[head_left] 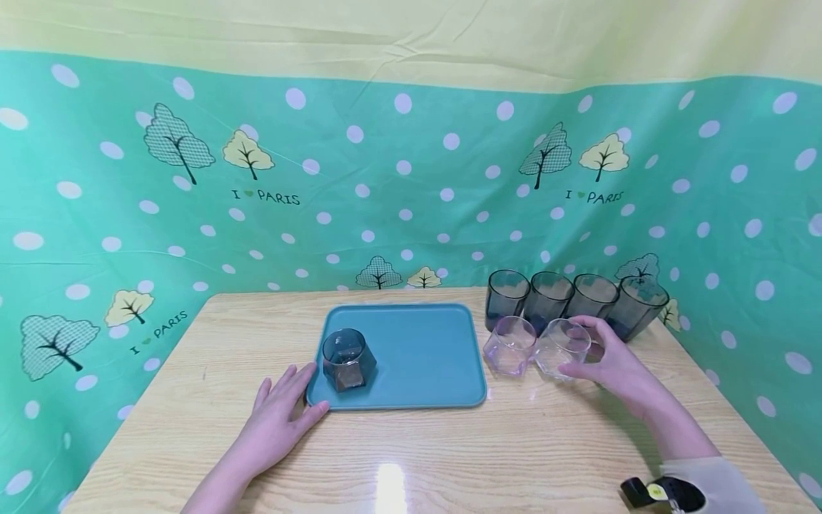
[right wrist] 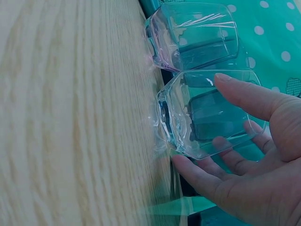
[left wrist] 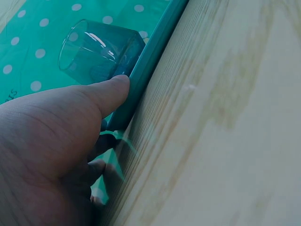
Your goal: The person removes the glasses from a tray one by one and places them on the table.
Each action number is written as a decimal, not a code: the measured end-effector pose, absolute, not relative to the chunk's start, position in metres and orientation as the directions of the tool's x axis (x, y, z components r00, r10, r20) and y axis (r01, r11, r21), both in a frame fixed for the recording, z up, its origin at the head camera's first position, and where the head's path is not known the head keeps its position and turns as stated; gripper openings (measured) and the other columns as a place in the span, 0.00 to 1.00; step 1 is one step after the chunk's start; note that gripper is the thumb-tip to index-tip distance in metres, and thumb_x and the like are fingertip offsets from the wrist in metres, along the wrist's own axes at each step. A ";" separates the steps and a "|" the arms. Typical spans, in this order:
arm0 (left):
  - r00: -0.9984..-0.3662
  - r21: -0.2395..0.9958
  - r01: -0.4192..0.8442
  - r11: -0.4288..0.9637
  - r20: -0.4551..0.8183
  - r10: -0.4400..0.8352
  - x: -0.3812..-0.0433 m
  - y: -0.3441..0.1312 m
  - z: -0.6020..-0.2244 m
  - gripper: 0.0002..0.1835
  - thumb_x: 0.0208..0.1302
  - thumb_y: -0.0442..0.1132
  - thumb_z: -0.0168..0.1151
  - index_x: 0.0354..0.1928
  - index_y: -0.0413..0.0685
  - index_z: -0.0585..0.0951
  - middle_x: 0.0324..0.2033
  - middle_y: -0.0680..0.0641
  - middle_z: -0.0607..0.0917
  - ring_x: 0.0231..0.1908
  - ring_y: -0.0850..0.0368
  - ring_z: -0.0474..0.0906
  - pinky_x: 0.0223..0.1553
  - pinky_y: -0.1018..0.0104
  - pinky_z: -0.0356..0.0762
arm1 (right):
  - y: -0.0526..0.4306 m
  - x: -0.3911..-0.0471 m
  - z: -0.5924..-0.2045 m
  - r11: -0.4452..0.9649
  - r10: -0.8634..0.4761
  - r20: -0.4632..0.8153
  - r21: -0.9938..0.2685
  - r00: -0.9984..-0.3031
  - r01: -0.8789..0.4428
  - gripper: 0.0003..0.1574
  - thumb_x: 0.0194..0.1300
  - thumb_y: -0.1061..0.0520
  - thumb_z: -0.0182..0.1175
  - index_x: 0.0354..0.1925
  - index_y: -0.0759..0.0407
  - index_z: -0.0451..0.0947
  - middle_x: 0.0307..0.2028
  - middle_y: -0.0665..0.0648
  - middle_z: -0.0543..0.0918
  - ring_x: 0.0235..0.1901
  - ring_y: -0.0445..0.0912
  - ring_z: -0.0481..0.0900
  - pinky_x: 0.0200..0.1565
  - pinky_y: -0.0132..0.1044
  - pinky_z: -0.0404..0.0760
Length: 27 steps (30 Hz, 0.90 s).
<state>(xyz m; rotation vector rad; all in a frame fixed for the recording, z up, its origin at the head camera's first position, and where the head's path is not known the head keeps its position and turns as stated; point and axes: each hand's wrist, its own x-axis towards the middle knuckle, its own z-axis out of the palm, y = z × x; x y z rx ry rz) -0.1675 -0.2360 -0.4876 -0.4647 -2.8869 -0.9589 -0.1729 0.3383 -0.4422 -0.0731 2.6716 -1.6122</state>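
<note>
On the blue tray (head_left: pixel 417 357) stands a dark tinted glass (head_left: pixel 349 360), towards its left end. My left hand (head_left: pixel 276 421) lies at the tray's front left corner, thumb and fingertips touching the rim; the left wrist view shows the thumb (left wrist: pixel 115 89) against the tray edge (left wrist: pixel 153 56). To the right of the tray, my right hand (head_left: pixel 616 368) holds a clear glass (head_left: pixel 561 351), its thumb and fingers on opposite sides of the wall. A pinkish clear glass (head_left: pixel 511 348) stands just left of it, also visible in the right wrist view (right wrist: pixel 197 37).
Several tall dark glasses (head_left: pixel 549 296) stand in a row behind the clear ones. The wooden table (head_left: pixel 449 457) ends at a green dotted curtain (head_left: pixel 385 178) at the back and sides. A wrist strap with a black device (head_left: pixel 664 492) sits on the right forearm.
</note>
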 end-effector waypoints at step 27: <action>-0.950 0.584 0.311 0.749 0.161 0.269 -0.167 -0.237 -0.488 0.44 0.79 0.57 0.68 0.84 0.37 0.66 0.78 0.31 0.72 0.82 0.25 0.54 0.79 0.23 0.35 | 0.340 -0.170 -0.396 0.473 -0.072 0.127 -0.869 -0.989 -0.146 0.63 0.70 0.61 0.78 0.87 0.62 0.50 0.80 0.72 0.63 0.79 0.73 0.59 0.69 0.22 0.70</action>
